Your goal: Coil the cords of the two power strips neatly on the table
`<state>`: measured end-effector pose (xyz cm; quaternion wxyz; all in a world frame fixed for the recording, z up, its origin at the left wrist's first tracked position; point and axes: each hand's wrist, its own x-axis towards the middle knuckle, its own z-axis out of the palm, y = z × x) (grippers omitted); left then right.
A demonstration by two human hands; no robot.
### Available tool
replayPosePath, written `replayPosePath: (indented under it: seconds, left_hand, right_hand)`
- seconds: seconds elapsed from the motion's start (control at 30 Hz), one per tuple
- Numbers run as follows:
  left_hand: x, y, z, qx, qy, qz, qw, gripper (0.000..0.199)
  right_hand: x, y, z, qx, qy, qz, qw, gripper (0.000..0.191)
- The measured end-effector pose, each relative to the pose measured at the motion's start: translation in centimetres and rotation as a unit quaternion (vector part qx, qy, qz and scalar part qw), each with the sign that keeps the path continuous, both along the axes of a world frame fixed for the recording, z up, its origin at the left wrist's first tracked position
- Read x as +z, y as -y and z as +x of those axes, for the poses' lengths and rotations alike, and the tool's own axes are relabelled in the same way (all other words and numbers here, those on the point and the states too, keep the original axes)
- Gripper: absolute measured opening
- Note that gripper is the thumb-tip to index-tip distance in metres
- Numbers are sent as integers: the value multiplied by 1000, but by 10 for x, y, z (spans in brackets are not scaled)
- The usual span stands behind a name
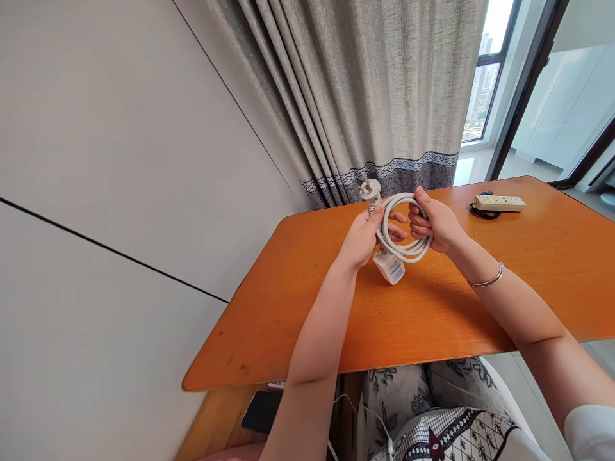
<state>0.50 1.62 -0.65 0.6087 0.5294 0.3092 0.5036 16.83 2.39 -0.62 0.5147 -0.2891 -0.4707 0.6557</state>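
A white cord [407, 255], wound into a loop of several turns, is held up above the wooden table between both hands. My left hand [361, 237] grips the left side of the loop, its thumb pressed near the white plug [369, 190], whose metal prongs point up and left. From the same side hangs a white block [390, 267] with a printed label, just over the tabletop. My right hand [436, 221] is closed round the right side of the loop, thumb on top. A bracelet circles my right wrist.
On the orange-brown table [288, 307], a pale power strip [500, 203] with a dark cord lies at the back right. A grey curtain [384, 83] hangs behind the table. A white wall [120, 160] rises at the left. A dark flat object [262, 410] rests below the front edge.
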Motion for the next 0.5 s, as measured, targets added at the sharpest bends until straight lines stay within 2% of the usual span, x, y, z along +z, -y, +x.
replayPosePath:
  seconds: [0.1,0.17,0.33,0.5]
  left_hand:
    - [-2,2,5,37,1,2,999,43]
    - [-3,3,7,41,6,-5,999,44]
    - [1,9,7,-3,53,-15,998,42]
    - [8,16,11,-45,105,-70,991,36]
  right_hand:
    - [0,-1,1,-1,5,-1,1000,61]
    - [0,-1,0,1,4,1,1000,62]
    - [0,2,-3,-14,2,21,1000,62]
    - [2,5,-2,-29,15,46,998,62]
